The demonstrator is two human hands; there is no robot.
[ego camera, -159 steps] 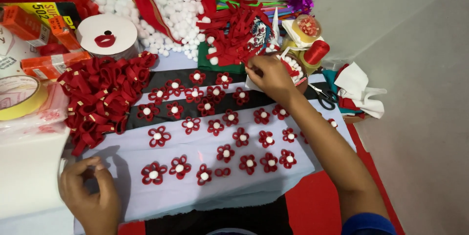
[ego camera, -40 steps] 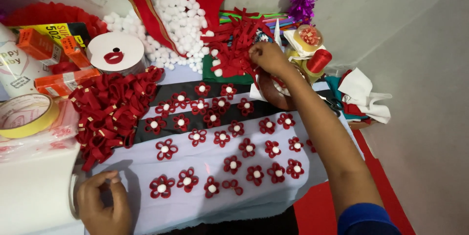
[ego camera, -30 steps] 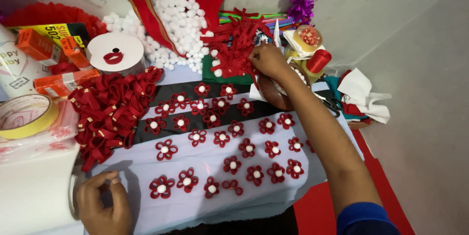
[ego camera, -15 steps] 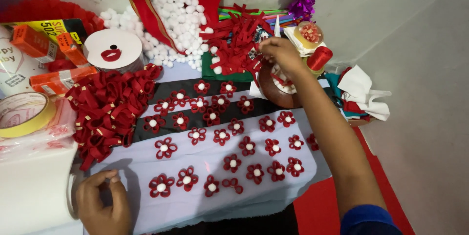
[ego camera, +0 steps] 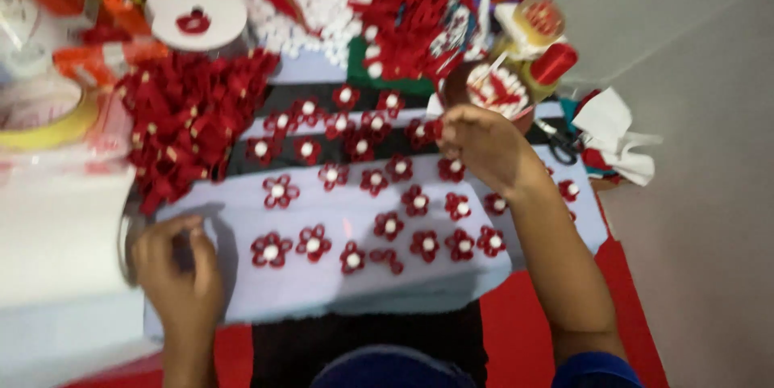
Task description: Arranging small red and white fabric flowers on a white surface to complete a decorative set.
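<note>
Cluttered bench (ego camera: 709, 219), grey at right, pale lilac sheet (ego camera: 322, 283) across middle. Small red ribbon flower (ego camera: 434, 128) pinched in right hand (ego camera: 484, 146) fingertips, above sheet's upper rows. About twenty-five red flowers with white centres (ego camera: 387, 225) laid in rows. Left hand (ego camera: 179, 263) pressing sheet's near-left corner, grip unclear.

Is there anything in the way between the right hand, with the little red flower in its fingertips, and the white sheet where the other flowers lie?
Nothing visible. The right hand pinches a small red flower piece just above the white sheet. Only rows of finished red flowers with white centres lie beneath, flat on it, with bare gaps between them.
</note>
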